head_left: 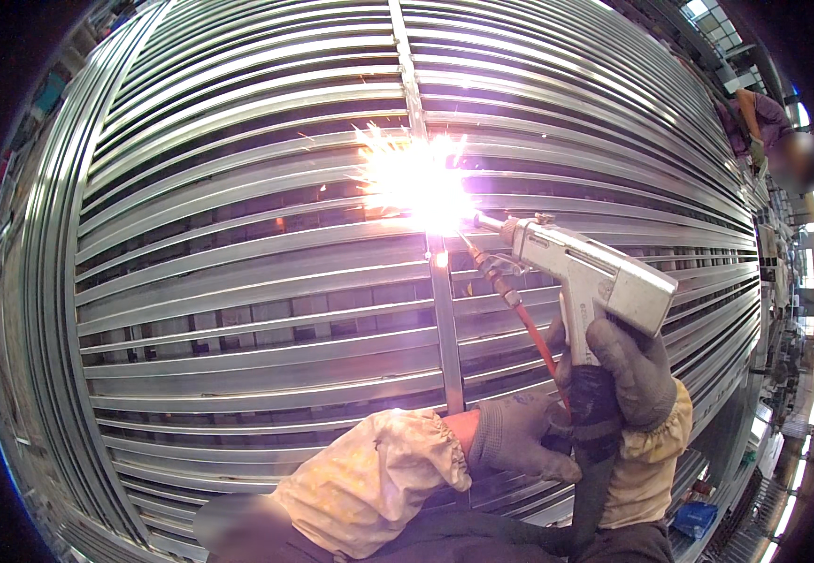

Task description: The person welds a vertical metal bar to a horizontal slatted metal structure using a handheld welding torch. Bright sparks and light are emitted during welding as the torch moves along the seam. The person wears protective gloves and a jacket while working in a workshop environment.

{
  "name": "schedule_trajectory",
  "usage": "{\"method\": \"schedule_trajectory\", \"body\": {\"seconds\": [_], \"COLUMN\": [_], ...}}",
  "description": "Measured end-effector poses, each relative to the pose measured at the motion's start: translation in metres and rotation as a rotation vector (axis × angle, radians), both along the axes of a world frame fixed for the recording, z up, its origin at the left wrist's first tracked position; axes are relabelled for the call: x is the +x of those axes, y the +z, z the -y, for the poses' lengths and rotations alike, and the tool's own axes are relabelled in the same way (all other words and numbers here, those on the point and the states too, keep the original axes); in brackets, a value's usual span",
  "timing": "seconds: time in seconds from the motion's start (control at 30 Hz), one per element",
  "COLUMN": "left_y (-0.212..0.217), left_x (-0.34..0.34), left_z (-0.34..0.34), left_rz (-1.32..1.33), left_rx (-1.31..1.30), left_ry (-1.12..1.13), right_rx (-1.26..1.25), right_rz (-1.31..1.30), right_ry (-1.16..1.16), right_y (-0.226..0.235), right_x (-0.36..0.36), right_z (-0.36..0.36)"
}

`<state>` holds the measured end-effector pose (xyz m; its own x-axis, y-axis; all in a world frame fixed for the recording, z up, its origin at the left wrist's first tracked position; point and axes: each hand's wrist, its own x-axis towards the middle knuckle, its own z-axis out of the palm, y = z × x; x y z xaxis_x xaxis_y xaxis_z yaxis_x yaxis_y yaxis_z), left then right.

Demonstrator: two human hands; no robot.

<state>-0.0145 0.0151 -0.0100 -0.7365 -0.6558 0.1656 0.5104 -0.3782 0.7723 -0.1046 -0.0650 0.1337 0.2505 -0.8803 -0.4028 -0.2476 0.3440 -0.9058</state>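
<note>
Handheld welding in progress on a steel grille [257, 380] of parallel bars, viewed from above. The pistol-shaped welding gun [604, 281] lies right of centre over the grille, its body slanting up and to the left, with the nozzle [490, 221] directed at the central crossbar [446, 342]. A white-violet glare [430, 188] with flying sparks hides the contact point. The gloved right hand [637, 371] is closed firmly around the gun's grip. The gloved left hand [520, 436] is partly curled beside the black cable [595, 469] below the grip; whether it grasps the cable or the adjacent red hose [537, 338] cannot be told. The hose rises to a copper-coloured fitting [496, 277] near the nozzle. Pale yellow sleeves [374, 479] cover both forearms. At upper right, a co-worker [766, 122] bends beside the grille's far edge.
</note>
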Motion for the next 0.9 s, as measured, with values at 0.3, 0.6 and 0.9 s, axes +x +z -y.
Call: {"method": "schedule_trajectory", "body": {"seconds": [0.3, 0.6, 0.9], "left_y": [0.002, -0.004, 0.003], "left_x": [0.002, 0.002, 0.004], "left_z": [0.001, 0.004, 0.002], "left_rz": [0.045, 0.084, 0.136], "left_rx": [-0.057, -0.19, -0.143], "left_ry": [0.048, 0.017, -0.083], "right_rx": [-0.009, 0.121, 0.017], "right_rz": [-0.005, 0.121, 0.084], "right_ry": [0.015, -0.053, -0.091], "right_y": [-0.001, 0.005, 0.004], "right_x": [-0.003, -0.005, -0.012], "right_z": [-0.001, -0.004, -0.01]}}
